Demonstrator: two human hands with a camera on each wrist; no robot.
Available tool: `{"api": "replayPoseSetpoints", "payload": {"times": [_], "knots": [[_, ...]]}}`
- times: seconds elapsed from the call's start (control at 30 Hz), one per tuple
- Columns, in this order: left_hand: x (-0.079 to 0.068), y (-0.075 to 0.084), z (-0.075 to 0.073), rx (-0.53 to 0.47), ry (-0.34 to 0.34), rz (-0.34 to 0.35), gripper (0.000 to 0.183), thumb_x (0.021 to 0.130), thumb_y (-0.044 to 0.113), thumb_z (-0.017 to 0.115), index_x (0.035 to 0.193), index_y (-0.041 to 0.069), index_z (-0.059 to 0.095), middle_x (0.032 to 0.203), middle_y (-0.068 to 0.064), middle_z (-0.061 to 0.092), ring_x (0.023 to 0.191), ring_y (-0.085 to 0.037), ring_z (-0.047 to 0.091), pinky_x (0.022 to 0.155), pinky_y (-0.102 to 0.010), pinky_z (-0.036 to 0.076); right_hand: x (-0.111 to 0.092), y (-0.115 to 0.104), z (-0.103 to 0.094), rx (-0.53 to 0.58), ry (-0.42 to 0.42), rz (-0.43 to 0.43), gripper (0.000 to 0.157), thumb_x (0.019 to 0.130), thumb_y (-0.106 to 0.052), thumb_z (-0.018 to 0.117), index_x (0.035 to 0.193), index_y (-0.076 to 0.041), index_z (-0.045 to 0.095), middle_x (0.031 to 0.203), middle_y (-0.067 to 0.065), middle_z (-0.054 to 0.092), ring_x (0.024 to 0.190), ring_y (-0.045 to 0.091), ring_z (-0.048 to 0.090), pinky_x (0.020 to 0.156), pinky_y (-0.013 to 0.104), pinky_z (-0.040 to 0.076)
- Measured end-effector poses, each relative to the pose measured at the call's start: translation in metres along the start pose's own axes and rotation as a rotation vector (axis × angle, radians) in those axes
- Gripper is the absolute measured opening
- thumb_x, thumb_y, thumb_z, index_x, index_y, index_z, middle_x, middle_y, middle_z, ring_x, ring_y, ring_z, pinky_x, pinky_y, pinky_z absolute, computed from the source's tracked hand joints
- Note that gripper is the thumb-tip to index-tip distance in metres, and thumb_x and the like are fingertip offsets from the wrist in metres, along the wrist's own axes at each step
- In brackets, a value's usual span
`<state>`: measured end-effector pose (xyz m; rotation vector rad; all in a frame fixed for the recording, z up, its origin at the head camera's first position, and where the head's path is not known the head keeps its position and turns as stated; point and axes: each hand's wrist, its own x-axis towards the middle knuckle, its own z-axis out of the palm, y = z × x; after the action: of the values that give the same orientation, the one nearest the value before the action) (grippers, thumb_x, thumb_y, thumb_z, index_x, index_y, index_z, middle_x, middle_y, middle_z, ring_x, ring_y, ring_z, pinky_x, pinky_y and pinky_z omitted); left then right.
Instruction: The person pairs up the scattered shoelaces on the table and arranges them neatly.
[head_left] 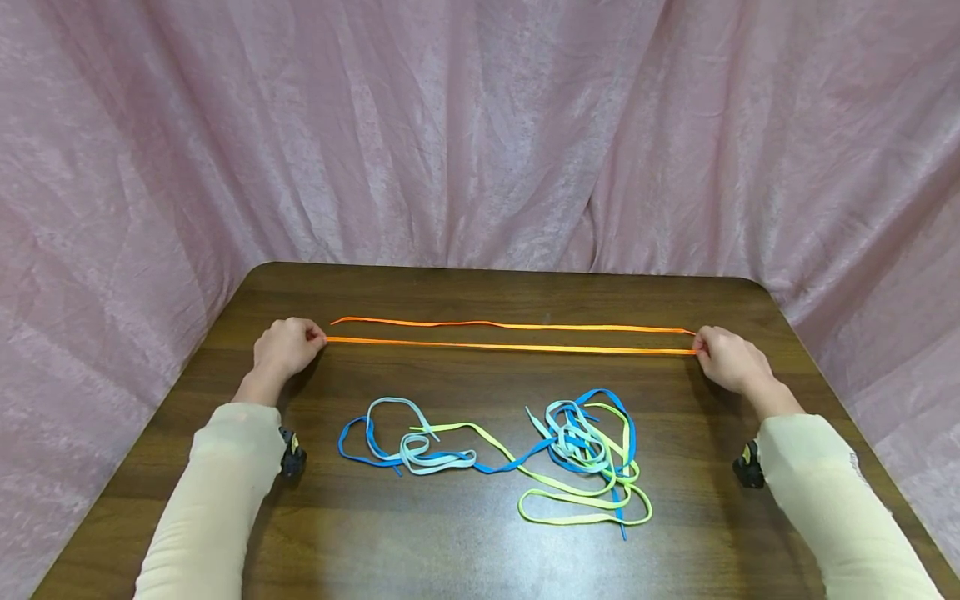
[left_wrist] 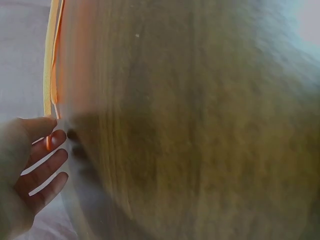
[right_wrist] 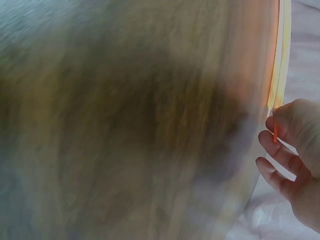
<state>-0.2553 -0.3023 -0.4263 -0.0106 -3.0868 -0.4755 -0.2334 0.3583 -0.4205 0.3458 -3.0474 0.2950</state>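
An orange shoelace runs straight and taut between my two hands. My left hand pinches its left end between thumb and index finger, and a short orange bit sticks out past the pinch in the left wrist view. My right hand pinches the other end the same way, with an orange tip showing below the thumb. Behind the taut length, a second orange strand runs nearly parallel, slightly wavy. Its left end is loose near the left hand; its right end reaches the right fingertips.
Nearer on the brown wooden table lies a loose tangle of a blue shoelace, a light blue shoelace and a yellow-green shoelace. Pink curtains hang behind the table and along its sides.
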Motion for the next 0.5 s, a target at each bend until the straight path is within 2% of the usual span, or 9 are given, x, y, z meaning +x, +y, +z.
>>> {"api": "replayPoseSetpoints", "payload": {"times": [0.5], "knots": [[0.018, 0.007, 0.007, -0.033, 0.043, -0.080, 0.016, 0.087, 0.023, 0.054, 0.087, 0.012, 0.066, 0.085, -0.009, 0.064, 0.072, -0.030, 0.057, 0.054, -0.040, 0.042, 0.020, -0.001, 0.005, -0.006, 0.020, 0.126, 0.007, 0.081, -0.008, 0.049, 0.084, -0.009, 0.054, 0.084, 0.009, 0.051, 0.070, 0.034, 0.055, 0.054, 0.048, 0.042]]}}
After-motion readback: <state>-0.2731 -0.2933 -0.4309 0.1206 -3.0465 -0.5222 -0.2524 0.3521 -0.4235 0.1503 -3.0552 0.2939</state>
